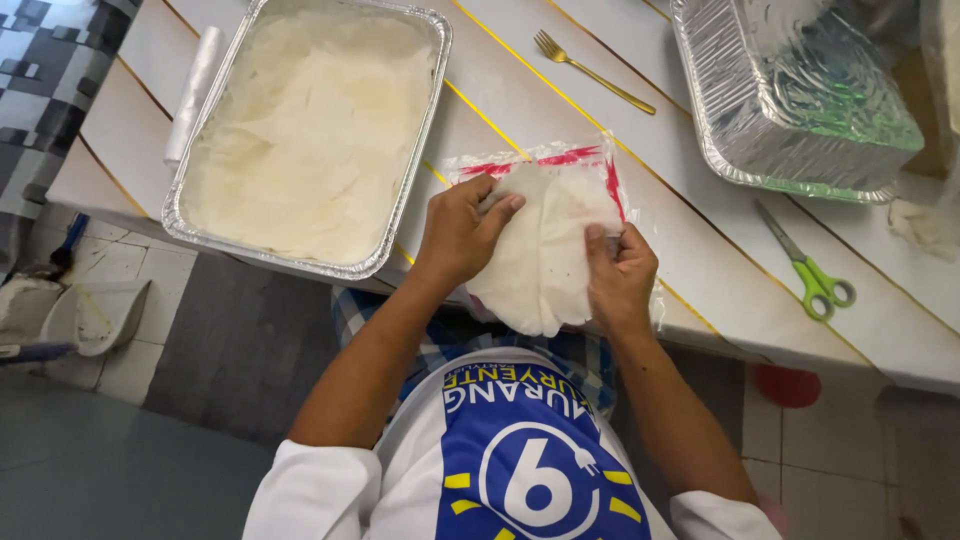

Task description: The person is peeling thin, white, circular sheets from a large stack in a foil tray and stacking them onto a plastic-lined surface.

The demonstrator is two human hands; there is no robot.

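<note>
1. Dustpan (95, 315): pale plastic, on the tiled floor at far left, below the table edge.
2. Roll of clear plastic (195, 90): lies along the left side of the full tray, on the white table (700, 250) with yellow lines.
3. Foil tray (420, 150), large: holds a layer of thin, pale round wrappers (310, 130) that fills it to the rim.
4. Left hand (462, 232): fingers curled and pinched on the upper left edge of the wrapper stack, thumb on top.
5. Wrapper stack (545, 255): thin white rounds, held between both hands at the near table edge; its upper part sits inside the mouth of a clear plastic bag (570, 165) with a red zip strip, and its lower edge hangs out over the table edge.
6. Right hand (620, 275): closed on the right edge of the stack, where bag and wrappers meet.
7. Gold fork (590, 70): lies on the table beyond the bag, apart from it.
8. Second foil tray (790, 110): upper right, its contents cannot be told.
9. Green-handled scissors (810, 270): closed, on the table just right of the hands.
</note>
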